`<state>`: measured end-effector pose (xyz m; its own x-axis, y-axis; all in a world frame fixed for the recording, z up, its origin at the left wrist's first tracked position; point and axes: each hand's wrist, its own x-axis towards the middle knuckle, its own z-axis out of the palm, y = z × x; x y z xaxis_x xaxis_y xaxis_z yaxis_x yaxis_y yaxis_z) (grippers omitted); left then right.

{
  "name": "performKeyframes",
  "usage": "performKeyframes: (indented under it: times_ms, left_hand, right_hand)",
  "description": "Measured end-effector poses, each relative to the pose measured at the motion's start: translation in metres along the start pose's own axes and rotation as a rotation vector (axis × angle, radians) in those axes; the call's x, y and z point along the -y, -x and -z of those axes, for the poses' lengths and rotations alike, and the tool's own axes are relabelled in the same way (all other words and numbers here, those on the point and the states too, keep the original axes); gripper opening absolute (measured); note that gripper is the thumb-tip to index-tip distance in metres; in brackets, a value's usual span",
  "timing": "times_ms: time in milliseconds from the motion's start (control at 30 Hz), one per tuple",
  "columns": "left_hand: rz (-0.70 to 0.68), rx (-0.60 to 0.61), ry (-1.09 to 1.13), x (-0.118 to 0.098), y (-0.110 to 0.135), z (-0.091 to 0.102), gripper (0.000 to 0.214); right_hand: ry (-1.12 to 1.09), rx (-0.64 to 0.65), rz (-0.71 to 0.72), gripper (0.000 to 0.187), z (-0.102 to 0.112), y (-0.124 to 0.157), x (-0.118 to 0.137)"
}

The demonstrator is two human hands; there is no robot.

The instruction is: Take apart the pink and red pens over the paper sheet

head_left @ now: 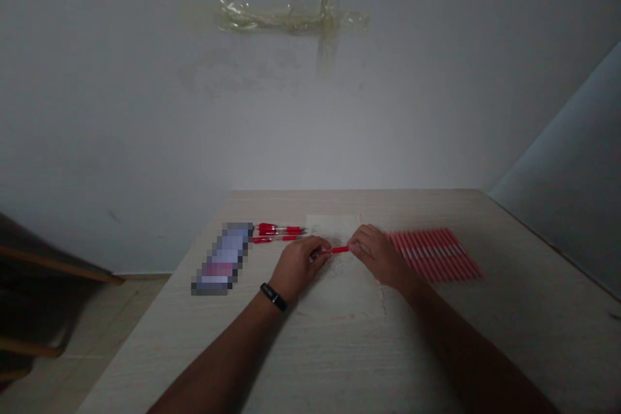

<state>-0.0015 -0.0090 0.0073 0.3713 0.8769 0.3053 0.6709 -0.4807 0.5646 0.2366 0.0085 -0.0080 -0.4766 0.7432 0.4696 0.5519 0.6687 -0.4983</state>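
At the far left of the bench [310, 369], a flat device, probably a phone, [223, 260] is seen lying at a slant, though its face is too coarsely blurred to be read. Just beside its right edge a small cluster of red pens [294, 231] is laid, with points turned to the right, and a single red pen [263, 240] is set on the near side of that cluster. This group is loosely gathered, and its exact count is hidden by overlap.

Next, the left hand [299, 263], with a black wristband [273, 296] worn at its wrist, is closed in a pinch on the left end of the red barrel [341, 249]. That barrel is held nearly level over a pale rectangular patch [339, 301] in the middle, its red length exposed between the hands. Its other end is pinched by the right hand [378, 255], thumb and fingers drawn together. Whether the barrel is whole or in parts is not shown, since both ends are covered by fingers.

On the right, a long, even row of red pens [434, 252] is ranged side by side. As a judgement, the handling appears partway through: one piece is being worked, and pens are found on both sides. If the tidy row is the finished lot, most is done and only the few at left are left to be handled.
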Motion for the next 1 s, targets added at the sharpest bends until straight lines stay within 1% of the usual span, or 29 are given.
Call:
performKeyframes:
  times_ms: [100, 300, 367, 467, 567, 733, 1000]
  left_hand:
    - [-0.013, 0.002, 0.003, 0.0006, 0.0002, 0.0006, 0.012]
    - [-0.014, 0.003, -0.008, 0.0007, 0.0004, 0.0011, 0.012]
    - [-0.007, 0.004, -0.012, 0.0006, 0.0002, 0.0008, 0.013]
    - [-0.001, 0.008, -0.006, 0.0004, -0.0001, 0.0007, 0.013]
    - [-0.002, -0.002, 0.000, -0.0001, -0.0002, 0.0013, 0.012]
    - [-0.018, 0.011, 0.001, -0.0001, -0.0003, 0.0016, 0.012]
    - [0.001, 0.005, -0.015, 0.0004, 0.0000, 0.0009, 0.013]
  right_hand:
    - [0.022, 0.035, 0.023, 0.020, -0.0003, 0.0003, -0.0018]
    - [-0.034, 0.018, -0.001, 0.005, -0.0026, 0.0000, -0.0012]
    - [-0.045, 0.004, -0.011, 0.003, -0.0030, -0.0001, 0.0001]
    - [-0.052, -0.013, -0.023, 0.007, -0.0034, 0.0000, 0.0011]
    - [-0.040, 0.010, -0.016, 0.006, -0.0031, 0.0004, 0.0010]
    - [-0.021, 0.054, 0.011, 0.021, -0.0026, 0.0006, 0.0008]
    - [-0.019, 0.030, -0.005, 0.008, -0.0021, 0.0001, 0.0016]
